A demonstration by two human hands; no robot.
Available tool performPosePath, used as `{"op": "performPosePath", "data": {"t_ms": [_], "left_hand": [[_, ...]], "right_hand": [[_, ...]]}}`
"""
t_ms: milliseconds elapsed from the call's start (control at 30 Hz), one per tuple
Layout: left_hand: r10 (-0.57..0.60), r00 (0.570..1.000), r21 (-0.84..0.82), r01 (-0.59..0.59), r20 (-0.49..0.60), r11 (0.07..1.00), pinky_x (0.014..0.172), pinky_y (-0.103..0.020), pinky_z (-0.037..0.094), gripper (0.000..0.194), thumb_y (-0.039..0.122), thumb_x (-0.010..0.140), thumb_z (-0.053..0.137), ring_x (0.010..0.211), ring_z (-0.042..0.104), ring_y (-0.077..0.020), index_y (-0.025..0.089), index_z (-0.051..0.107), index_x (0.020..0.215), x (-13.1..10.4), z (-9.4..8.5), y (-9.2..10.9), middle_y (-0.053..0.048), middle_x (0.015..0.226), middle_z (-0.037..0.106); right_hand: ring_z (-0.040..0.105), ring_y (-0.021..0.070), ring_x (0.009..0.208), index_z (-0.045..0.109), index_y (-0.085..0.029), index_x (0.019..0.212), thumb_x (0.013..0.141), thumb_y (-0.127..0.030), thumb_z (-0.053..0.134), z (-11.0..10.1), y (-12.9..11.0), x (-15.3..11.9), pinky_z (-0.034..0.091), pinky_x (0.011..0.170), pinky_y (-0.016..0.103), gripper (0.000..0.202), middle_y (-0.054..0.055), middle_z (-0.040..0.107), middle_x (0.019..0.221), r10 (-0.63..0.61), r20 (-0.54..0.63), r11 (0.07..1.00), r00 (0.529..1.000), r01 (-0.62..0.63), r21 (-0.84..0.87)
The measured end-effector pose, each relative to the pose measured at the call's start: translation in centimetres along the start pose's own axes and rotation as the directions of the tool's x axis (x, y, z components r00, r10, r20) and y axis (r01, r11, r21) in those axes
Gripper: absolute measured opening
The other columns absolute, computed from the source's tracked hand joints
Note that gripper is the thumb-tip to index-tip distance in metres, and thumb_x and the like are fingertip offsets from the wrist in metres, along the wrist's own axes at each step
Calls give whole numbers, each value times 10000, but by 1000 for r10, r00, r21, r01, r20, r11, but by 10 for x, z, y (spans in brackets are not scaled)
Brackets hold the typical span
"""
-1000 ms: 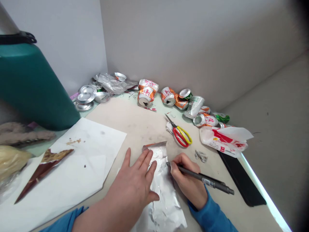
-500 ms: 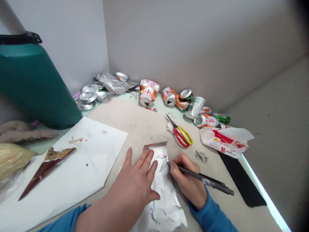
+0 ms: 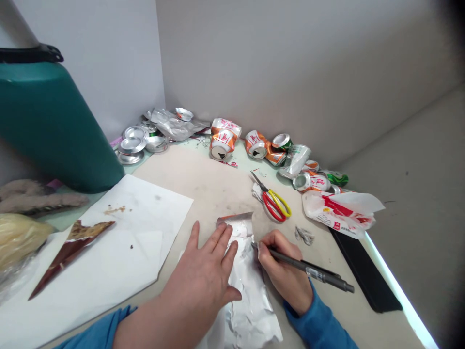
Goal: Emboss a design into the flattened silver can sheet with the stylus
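A crumpled silver sheet of can metal [image 3: 250, 295] lies in front of me, its far edge curled up. Across its left side my left hand [image 3: 205, 266] rests flat with fingers spread. My right hand [image 3: 283, 266] grips a dark grey pen [image 3: 312, 271], whose tip meets the sheet's right edge near the curled end. Some white paper shows under the sheet at its left. Beyond my right hand lie scissors [image 3: 274, 201] with one red and one yellow handle, on a scrap of crumpled paper.
Crushed drink cans [image 3: 256, 144] line the wall at the back. Round can ends [image 3: 132, 144] are stacked back left, beside a large green container [image 3: 54, 126]. White paper [image 3: 145, 252] with a brown torn piece [image 3: 69, 257] lies left. At right are a wrapper [image 3: 337, 211] and a black phone-like slab [image 3: 366, 271].
Hardly anything differs. The whole view has shifted very slightly, and both hands hold nearly the same positions on the sheet and pen.
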State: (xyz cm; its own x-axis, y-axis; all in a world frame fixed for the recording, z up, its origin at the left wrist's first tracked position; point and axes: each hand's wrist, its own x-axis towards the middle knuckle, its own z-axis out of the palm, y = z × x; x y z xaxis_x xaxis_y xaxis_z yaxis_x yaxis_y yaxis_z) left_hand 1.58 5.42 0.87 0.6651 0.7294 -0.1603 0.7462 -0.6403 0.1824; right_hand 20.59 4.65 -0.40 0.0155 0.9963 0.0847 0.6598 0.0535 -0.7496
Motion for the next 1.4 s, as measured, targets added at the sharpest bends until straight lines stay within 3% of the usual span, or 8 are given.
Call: {"op": "performPosePath", "data": {"t_ms": [400,767,1400], "left_hand": [[-6,999,1,6,41,1000,1033,-705,132,741,611,832,462,1384,172,-325,145,336,1394,0,-2,2,-184,1462,189],[7,1000,0,-7,3,1000,1025,-707,157,725,613,825,475,1373,211,-335,142,385,1369,1,-1,1,-195,1449,227],[5,1000,15,-5,12,1000,1021,-716,153,735,608,827,473,1374,219,-322,135,362,1378,1,-2,2,-190,1455,226]], "right_hand": [[436,106,512,456,-207,653,814,-235,523,-1,-1,1,362,497,224,177,-58,460,548,-20,24,1000,1000,20,3],[444,109,522,453,-209,660,821,-231,515,-3,1,1,373,506,224,174,-55,468,558,-21,53,1000,998,20,15],[454,113,517,447,-212,659,812,-228,514,-3,1,0,370,507,229,167,-57,474,549,-4,18,1000,1000,4,-24]]}}
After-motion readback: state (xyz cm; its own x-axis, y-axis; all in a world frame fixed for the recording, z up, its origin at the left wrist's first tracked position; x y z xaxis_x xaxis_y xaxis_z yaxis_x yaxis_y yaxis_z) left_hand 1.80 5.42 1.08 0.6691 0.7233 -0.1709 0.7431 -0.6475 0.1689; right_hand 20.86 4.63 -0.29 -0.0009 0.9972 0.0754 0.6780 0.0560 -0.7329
